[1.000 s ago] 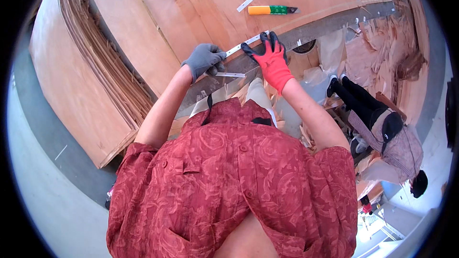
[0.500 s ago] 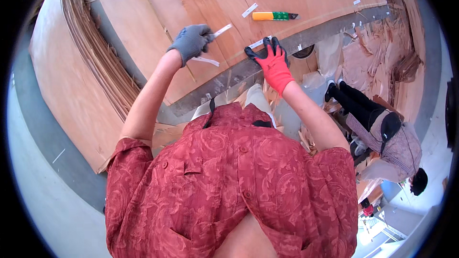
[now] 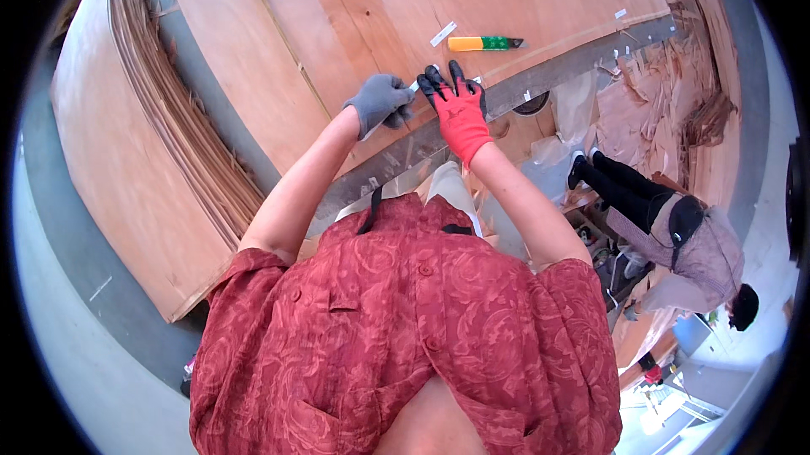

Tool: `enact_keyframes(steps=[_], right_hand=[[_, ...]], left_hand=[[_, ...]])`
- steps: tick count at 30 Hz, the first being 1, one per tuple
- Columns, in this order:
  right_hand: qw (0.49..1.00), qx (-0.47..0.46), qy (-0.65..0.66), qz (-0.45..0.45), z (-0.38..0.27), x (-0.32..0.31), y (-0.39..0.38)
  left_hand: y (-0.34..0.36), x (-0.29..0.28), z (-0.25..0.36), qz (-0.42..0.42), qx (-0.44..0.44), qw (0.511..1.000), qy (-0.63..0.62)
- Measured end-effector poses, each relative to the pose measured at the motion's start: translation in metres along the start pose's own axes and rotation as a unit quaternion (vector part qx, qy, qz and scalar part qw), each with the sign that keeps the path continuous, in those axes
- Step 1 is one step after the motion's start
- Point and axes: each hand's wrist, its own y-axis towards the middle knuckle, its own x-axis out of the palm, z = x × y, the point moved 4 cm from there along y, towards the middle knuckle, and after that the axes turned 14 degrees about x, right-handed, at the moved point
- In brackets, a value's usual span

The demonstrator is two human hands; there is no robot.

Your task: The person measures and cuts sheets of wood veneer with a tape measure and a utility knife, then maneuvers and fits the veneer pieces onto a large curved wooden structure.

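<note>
My left hand (image 3: 380, 106), in a grey glove, is closed on a thin white tape strip (image 3: 415, 86) at the front edge of a pale wood veneer sheet (image 3: 354, 8). Just to its right, my right hand (image 3: 460, 111), in a red glove with black fingers, rests on that edge with fingers apart, touching the tape. Beyond my hands, another white strip (image 3: 442, 33) lies on the sheet beside a yellow-and-green cutter knife (image 3: 488, 44) with a dark tip. My right fingers partly hide the tape.
A tall stack of veneer (image 3: 135, 151) stands at the left. Torn veneer scraps (image 3: 633, 101) are heaped at the right. A co-worker (image 3: 692, 244) in dark trousers and a light patterned top is nearby on the right. A grey ledge (image 3: 540, 94) runs under the sheet's edge.
My left hand lifted leftward with a strip, then came back beside my right hand. My right hand has shifted slightly left along the sheet's edge.
</note>
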Motion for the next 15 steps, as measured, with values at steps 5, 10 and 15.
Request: enact_keyframes(steps=[5, 10, 15], right_hand=[[0.998, 0.026, -0.044, -0.027, -0.001, 0.01, 0.002], [0.989, 0.071, 0.126, 0.03, 0.012, -0.019, -0.003], [0.949, 0.126, 0.268, 0.107, 0.05, -0.029, -0.014]], left_hand=[[-0.001, -0.042, 0.022, -0.01, 0.016, 0.968, 0.251], [0.001, -0.045, 0.033, -0.017, 0.047, 0.997, 0.056], [0.034, 0.004, 0.032, -0.066, 0.041, 0.997, -0.02]])
